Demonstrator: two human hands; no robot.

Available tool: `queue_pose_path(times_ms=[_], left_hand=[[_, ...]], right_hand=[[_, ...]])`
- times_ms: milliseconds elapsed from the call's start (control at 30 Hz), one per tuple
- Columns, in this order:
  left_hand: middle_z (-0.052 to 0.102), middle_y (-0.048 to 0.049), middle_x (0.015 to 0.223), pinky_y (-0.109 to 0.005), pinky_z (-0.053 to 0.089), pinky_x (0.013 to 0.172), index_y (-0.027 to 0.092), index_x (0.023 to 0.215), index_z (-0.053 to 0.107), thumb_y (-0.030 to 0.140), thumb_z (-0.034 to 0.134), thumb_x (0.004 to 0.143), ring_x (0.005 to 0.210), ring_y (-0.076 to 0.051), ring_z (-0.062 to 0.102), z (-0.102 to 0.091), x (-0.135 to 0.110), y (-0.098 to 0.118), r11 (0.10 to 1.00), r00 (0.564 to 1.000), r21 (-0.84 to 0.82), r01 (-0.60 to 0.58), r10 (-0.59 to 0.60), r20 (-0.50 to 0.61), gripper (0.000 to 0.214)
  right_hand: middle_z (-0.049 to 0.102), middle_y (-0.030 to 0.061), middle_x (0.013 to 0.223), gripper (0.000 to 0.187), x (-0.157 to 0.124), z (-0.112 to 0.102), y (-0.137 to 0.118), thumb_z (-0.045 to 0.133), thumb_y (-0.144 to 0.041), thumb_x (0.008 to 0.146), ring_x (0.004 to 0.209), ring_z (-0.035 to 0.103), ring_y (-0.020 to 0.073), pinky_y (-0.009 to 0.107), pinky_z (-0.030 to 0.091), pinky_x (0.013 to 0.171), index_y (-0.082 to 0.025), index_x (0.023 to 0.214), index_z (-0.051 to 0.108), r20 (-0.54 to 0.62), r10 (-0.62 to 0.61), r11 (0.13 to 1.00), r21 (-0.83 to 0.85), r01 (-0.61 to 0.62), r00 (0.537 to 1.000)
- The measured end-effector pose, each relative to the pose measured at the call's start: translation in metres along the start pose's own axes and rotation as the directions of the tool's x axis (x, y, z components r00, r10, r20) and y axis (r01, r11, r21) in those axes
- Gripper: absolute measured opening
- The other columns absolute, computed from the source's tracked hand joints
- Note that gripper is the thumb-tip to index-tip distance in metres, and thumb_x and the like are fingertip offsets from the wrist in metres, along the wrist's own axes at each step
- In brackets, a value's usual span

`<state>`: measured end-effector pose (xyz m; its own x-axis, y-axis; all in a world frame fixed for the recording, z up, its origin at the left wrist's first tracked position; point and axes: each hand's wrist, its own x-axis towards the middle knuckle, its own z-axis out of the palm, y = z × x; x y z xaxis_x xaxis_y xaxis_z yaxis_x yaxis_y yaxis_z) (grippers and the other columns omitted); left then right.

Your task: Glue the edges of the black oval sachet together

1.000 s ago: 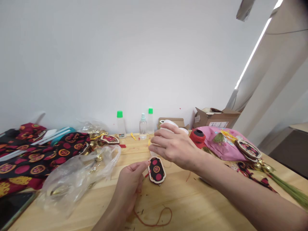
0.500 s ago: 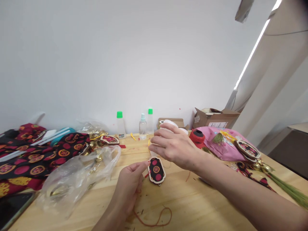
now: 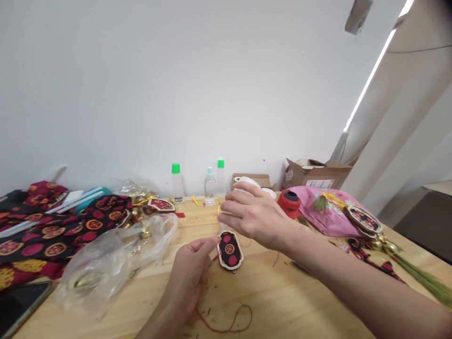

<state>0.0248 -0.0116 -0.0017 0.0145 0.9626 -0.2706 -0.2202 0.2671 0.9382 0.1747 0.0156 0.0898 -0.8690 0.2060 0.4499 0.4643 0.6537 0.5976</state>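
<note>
A small scalloped pendant [image 3: 230,249] with a pale rim and black patterned fabric face is in front of me. My left hand [image 3: 192,266] is closed, its thumb tip on the pendant's left edge, with a bit of red cord showing below. From under that hand a thin red thread [image 3: 243,307] curls over the table. Above and behind the pendant is my right hand [image 3: 252,212], back up, fingers pointing left and slightly bent. Its thumb is hidden, and so is whatever it may pinch; a yellow strand [image 3: 218,208] shows beside its fingertips.
Left are patterned fabric [image 3: 88,221], a clear plastic bag [image 3: 116,254] and a phone [image 3: 21,303]. Bottles [image 3: 209,186] line the wall. On the right are a red thread spool [image 3: 289,203], a pink pouch [image 3: 312,216], a cardboard box [image 3: 314,176] and a green tassel [image 3: 422,278].
Almost nothing differs. Both hands keep their places, and the fingers of my right hand have shifted very slightly.
</note>
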Motion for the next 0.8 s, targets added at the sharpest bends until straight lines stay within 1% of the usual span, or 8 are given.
queue_pose_path(times_ms=[200, 333, 400, 800], left_hand=[[0.018, 0.0148, 0.034, -0.018, 0.008, 0.033, 0.017, 0.057, 0.052, 0.040, 0.066, 0.060, 0.036, -0.004, 0.008, 0.0004, -0.0009, 0.0003, 1.000, 1.000, -0.008, -0.001, 0.001, 0.001, 0.027], [0.018, 0.0150, 0.034, -0.018, 0.007, 0.033, 0.015, 0.062, 0.055, 0.039, 0.066, 0.060, 0.036, -0.004, 0.007, 0.0004, -0.0005, 0.0003, 1.000, 1.000, -0.003, 0.006, -0.006, 0.002, 0.026], [0.018, 0.0149, 0.034, -0.018, 0.007, 0.033, 0.015, 0.061, 0.055, 0.038, 0.066, 0.060, 0.036, -0.004, 0.007, -0.0002, 0.0002, -0.0003, 1.000, 1.000, -0.002, 0.006, -0.006, 0.004, 0.026], [0.018, 0.0152, 0.033, -0.018, 0.007, 0.033, 0.015, 0.061, 0.055, 0.040, 0.066, 0.059, 0.036, -0.004, 0.008, -0.0002, -0.0018, 0.0006, 1.000, 1.000, -0.003, 0.014, -0.014, -0.001, 0.027]], right_hand=[[0.055, -0.0019, 0.072, 0.025, -0.0002, 0.0000, -0.0005, 0.039, -0.013, 0.088, 0.081, 0.048, 0.0145, 0.032, 0.024, 0.097, -0.018, 0.072, 0.058, 0.040, 0.007, 1.000, -0.007, -0.007, 0.999], [0.056, -0.0018, 0.074, 0.024, -0.0007, 0.0012, -0.0001, 0.039, -0.013, 0.088, 0.081, 0.048, 0.0145, 0.033, 0.025, 0.097, -0.018, 0.073, 0.058, 0.027, 0.008, 1.000, -0.001, -0.008, 1.000], [0.057, -0.0018, 0.074, 0.025, -0.0006, 0.0008, -0.0001, 0.039, -0.013, 0.088, 0.080, 0.048, 0.0143, 0.033, 0.026, 0.096, -0.018, 0.072, 0.058, 0.018, 0.006, 1.000, 0.000, -0.006, 1.000], [0.054, -0.0020, 0.070, 0.026, -0.0003, 0.0005, 0.0003, 0.039, -0.014, 0.088, 0.077, 0.046, 0.0136, 0.032, 0.026, 0.094, -0.017, 0.069, 0.057, 0.049, -0.005, 1.000, -0.028, 0.006, 0.999]])
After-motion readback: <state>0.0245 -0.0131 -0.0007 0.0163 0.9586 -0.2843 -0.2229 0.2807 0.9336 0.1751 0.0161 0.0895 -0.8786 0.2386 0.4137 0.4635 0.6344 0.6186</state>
